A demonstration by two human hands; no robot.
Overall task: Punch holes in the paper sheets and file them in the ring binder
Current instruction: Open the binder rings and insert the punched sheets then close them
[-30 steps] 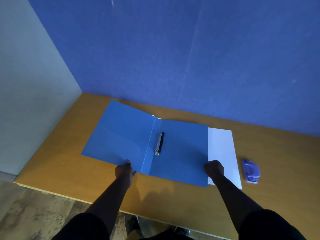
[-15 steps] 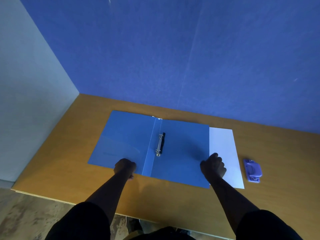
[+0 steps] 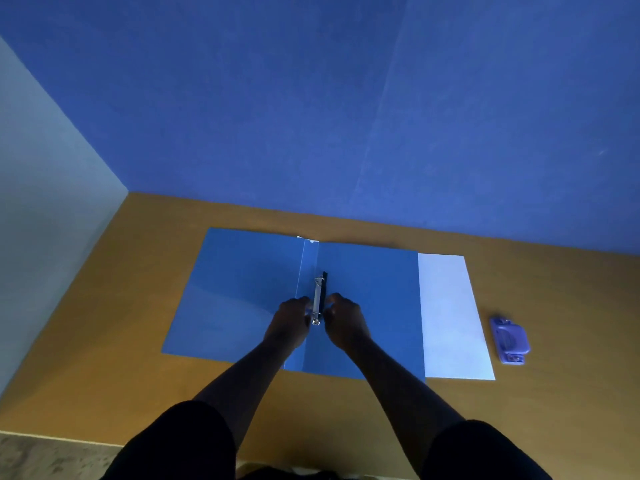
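A blue ring binder (image 3: 242, 296) lies open and flat on the wooden table (image 3: 104, 341). Its metal ring mechanism (image 3: 318, 296) runs along the spine in the middle. My left hand (image 3: 289, 322) is at the left side of the mechanism's near end and my right hand (image 3: 344, 320) at the right side, fingertips of both touching it. White paper sheets (image 3: 450, 317) lie to the right, partly under the binder's right cover. A purple hole punch (image 3: 509, 340) sits further right.
A blue wall (image 3: 346, 116) stands right behind the table and a pale wall (image 3: 45, 202) on the left. The table's near edge (image 3: 52, 436) runs along the bottom left, with floor below it.
Both hands left the binder's near edge and came together at the ring mechanism in the middle. The left cover has settled flat on the table.
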